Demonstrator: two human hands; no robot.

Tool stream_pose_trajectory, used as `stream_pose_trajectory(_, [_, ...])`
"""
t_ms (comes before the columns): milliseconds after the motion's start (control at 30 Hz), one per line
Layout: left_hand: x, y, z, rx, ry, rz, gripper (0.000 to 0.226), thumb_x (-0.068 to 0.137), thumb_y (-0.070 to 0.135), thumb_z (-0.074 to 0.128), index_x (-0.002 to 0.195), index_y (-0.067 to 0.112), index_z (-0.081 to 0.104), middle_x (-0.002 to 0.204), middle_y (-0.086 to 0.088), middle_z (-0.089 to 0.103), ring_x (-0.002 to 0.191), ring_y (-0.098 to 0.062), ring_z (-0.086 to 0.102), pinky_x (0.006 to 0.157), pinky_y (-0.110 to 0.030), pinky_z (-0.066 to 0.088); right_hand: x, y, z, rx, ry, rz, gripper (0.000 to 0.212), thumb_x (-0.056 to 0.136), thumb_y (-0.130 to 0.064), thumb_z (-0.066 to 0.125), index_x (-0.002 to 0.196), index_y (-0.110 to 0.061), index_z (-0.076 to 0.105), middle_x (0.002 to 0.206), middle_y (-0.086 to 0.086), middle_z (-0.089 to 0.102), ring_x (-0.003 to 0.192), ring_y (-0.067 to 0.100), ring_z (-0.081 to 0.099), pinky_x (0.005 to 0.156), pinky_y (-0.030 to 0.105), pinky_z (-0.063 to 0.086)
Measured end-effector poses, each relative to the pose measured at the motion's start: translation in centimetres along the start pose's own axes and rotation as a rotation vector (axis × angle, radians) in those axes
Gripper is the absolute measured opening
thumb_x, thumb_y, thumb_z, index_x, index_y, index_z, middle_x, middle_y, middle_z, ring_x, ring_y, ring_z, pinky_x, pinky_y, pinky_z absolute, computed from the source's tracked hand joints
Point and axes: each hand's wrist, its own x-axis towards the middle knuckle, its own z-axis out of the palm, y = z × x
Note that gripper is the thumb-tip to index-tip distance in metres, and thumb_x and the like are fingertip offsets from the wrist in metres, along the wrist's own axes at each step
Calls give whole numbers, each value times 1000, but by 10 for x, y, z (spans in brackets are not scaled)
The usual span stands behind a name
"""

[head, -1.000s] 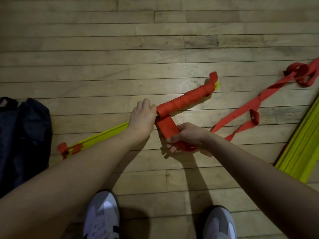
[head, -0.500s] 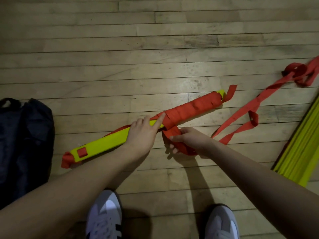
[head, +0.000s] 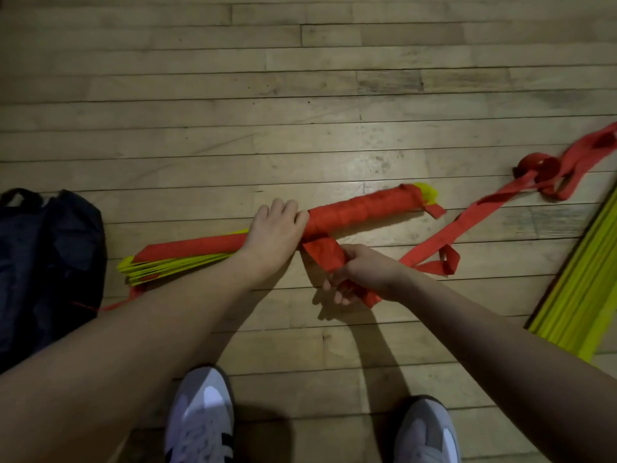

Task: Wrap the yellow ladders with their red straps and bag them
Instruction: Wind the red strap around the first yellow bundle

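The right hand (head: 359, 274) is curled round a flat run of the red strap (head: 322, 254), holding it taut just below the bundle; the fingertips fold under the strap and are partly hidden. The left hand (head: 275, 230) grips the bundled yellow ladder (head: 173, 264) at its middle, fingers wrapped over the top, so the far side of that grasp cannot be seen. To the right of this hand the bundle is wound in red strap turns up to a yellow tip; to the left the rungs fan out bare, with a red band lying along them.

From the right hand the loose strap trails away across the wooden floor (head: 300, 135) to a tangled red heap near the right edge, cut off there. A second stack of yellow ladder rungs (head: 581, 289) lies at the right, also cut by the frame. A dark bag (head: 46, 262) sits at the left edge, its details lost in shadow. Two light sneakers (head: 200, 419) show at the bottom.
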Motion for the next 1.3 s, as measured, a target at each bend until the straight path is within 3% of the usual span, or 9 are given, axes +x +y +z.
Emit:
stream_pose_trajectory(200, [-29, 15, 15, -122, 17, 89, 49, 58, 27, 74, 97, 5, 55, 108, -30, 57, 88, -44, 60, 78, -46, 51, 5, 11, 7, -111, 71, -59, 10, 97, -10, 48, 91, -9, 56, 70, 4, 63, 45, 10, 45, 45, 25, 36])
stream_pose_trajectory(400, [-34, 7, 19, -143, -119, -42, 58, 92, 24, 54, 142, 17, 27, 120, -13, 53, 109, -34, 53, 87, -40, 45, 1, 16, 15, -65, 200, -102, 28, 99, -20, 48, 73, -13, 54, 53, -6, 57, 40, 8, 40, 42, 22, 32])
stream_pose_trajectory(500, [-25, 7, 11, -177, -113, -119, 60, 96, 28, 50, 146, 11, 21, 128, -11, 50, 117, -31, 49, 89, -39, 43, 4, 13, 17, -62, 251, -92, 27, 100, -15, 46, 74, -11, 53, 54, -2, 59, 41, 10, 41, 42, 22, 35])
stream_pose_trajectory(700, [-7, 13, 3, -301, -149, -253, 43, 98, 31, 50, 133, 10, 38, 127, -11, 50, 118, -31, 49, 85, -40, 44, 5, 3, 7, -43, 278, -84, 22, 101, -11, 43, 80, -10, 51, 65, 6, 62, 48, 14, 54, 46, 24, 40])
stream_pose_trajectory(933, [12, 8, -1, -299, -140, -320, 42, 95, 23, 55, 130, 10, 38, 125, -12, 50, 116, -34, 49, 82, -41, 45, 2, -11, 4, 5, 202, -147, 21, 101, -9, 42, 81, -10, 50, 69, 8, 63, 56, 15, 57, 56, 24, 40])
stream_pose_trajectory(1033, [20, 5, -5, -275, -111, -340, 42, 93, 22, 57, 129, 11, 38, 124, -12, 50, 115, -33, 48, 83, -41, 44, 4, -19, 0, -8, 202, -166, 21, 101, -9, 42, 82, -9, 50, 67, 9, 62, 53, 15, 57, 52, 23, 41])
stream_pose_trajectory(1133, [17, 5, -3, -148, -18, -289, 40, 85, 17, 63, 120, 17, 46, 113, -11, 53, 104, -31, 52, 81, -38, 43, 8, -21, 4, -31, 195, -143, 20, 101, -8, 41, 84, -9, 51, 67, 8, 63, 51, 15, 57, 47, 20, 41])
stream_pose_trajectory(1233, [10, 4, 5, -56, 113, -198, 48, 57, 24, 83, 99, 16, 61, 85, -8, 57, 75, -27, 56, 63, -33, 45, 9, -18, 3, -40, 208, -136, 18, 100, -6, 42, 85, -9, 51, 68, 8, 63, 47, 12, 57, 43, 17, 41])
stream_pose_trajectory(1300, [0, 7, 11, -43, 103, -156, 59, 62, 39, 81, 111, 13, 61, 92, -8, 59, 80, -25, 57, 67, -33, 45, 10, -14, -1, -8, 235, -132, 18, 100, -4, 44, 84, -9, 51, 66, 7, 62, 44, 11, 57, 42, 18, 41])
